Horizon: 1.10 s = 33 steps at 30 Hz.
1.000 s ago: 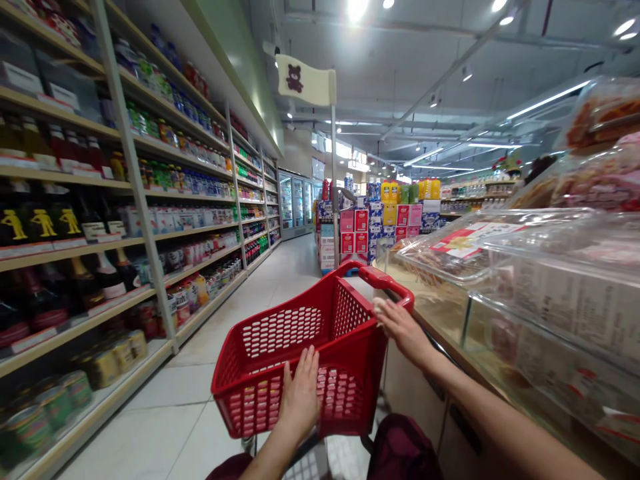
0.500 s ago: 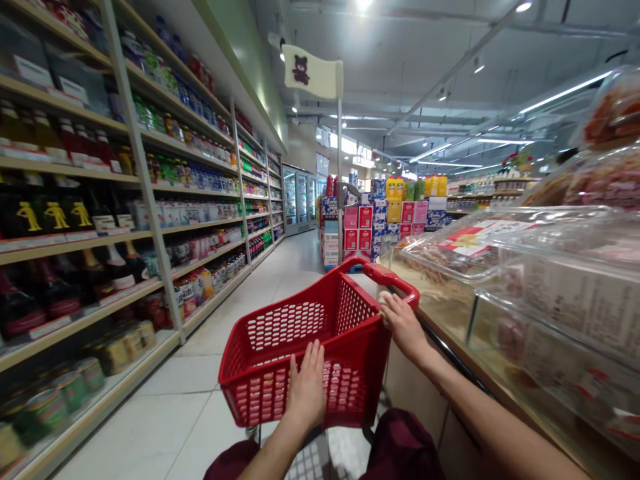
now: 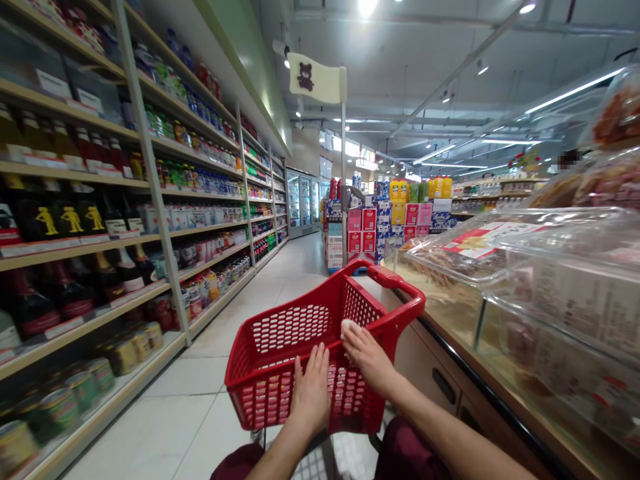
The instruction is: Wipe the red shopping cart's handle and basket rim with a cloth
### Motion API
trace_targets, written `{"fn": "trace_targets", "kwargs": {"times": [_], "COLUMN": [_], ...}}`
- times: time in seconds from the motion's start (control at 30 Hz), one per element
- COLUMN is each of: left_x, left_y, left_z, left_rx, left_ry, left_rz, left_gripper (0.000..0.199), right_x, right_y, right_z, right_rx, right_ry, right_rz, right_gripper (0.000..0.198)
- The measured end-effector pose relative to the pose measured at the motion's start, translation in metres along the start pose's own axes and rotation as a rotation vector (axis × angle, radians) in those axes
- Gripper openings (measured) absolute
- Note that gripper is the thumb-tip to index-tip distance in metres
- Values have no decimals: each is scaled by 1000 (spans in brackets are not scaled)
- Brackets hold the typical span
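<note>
A red plastic shopping cart (image 3: 385,333) with perforated basket walls stands sideways before me, its handle at the right. My left hand (image 3: 311,390) lies flat against the near wall, fingers stretched up to the rim. Beside it, my right hand (image 3: 367,353) presses a small white cloth (image 3: 347,325) onto the same near rim. Only an edge of the cloth shows past the fingertips; the rest is under the fingers. Through the basket opening I see no goods.
Shelves of bottles and cans (image 3: 200,230) line the left. To the right runs a display counter (image 3: 440,373) piled with clear plastic food packs (image 3: 480,240). Ahead, stacked drink boxes (image 3: 363,227) stand by a pole with a bear sign (image 3: 317,79). Pale tiled floor (image 3: 195,383) lies between.
My right hand has slid left with the white cloth, from near the handle end to the middle of the near rim. My left hand stays on the wall. The view has shifted slightly.
</note>
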<state>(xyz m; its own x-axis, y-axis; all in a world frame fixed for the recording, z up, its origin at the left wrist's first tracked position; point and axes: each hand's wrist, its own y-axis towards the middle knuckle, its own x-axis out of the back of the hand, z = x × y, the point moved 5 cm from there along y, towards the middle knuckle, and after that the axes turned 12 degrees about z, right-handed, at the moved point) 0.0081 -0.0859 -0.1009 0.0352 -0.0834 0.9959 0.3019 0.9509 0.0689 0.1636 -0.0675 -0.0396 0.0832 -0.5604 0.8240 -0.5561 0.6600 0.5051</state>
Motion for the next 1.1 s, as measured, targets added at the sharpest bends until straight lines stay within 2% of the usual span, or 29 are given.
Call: {"fn": "trace_targets", "kwargs": {"times": [0.07,0.17,0.23,0.37,0.43,0.5,0.57,0.7,0.77,0.93,1.0,1.1], "left_x": [1,3,3,2,2,3,3,1,0,1,1,1], "left_y": [-1,-2,-2,-4,-7,-10,-12,-14,-17,-22,-23,-23], "left_z": [0,-1,-2,4,11,17,19,22,25,26,26,28], "left_rx": [-13,-8,7,21,64,94,90,79,78,90,93,88], "left_ry": [-14,-41,-55,-63,-66,-67,-65,-65,-63,-67,-60,-29], "left_rz": [3,-6,1,19,8,1,7,13,1,-14,0,13], "left_gripper": [75,74,74,73,74,76,77,76,77,79,79,79], "right_x": [-1,3,1,-9,-9,-8,-11,-24,-25,-17,-20,-27], "right_y": [0,-1,0,5,4,4,5,13,12,5,7,11], "right_z": [3,-14,-12,13,10,0,1,35,35,4,17,48], "right_rx": [10,-185,-224,-7,-29,-141,-186,-7,9,-204,-164,-2], "right_ry": [-12,-43,-44,-23,-24,-20,0,41,38,11,31,70], "right_rz": [4,-47,-77,-75,-67,-68,-80,-81,-57,-39,-55,-77], "right_gripper": [35,35,33,30,32,35,34,31,32,36,35,33]}}
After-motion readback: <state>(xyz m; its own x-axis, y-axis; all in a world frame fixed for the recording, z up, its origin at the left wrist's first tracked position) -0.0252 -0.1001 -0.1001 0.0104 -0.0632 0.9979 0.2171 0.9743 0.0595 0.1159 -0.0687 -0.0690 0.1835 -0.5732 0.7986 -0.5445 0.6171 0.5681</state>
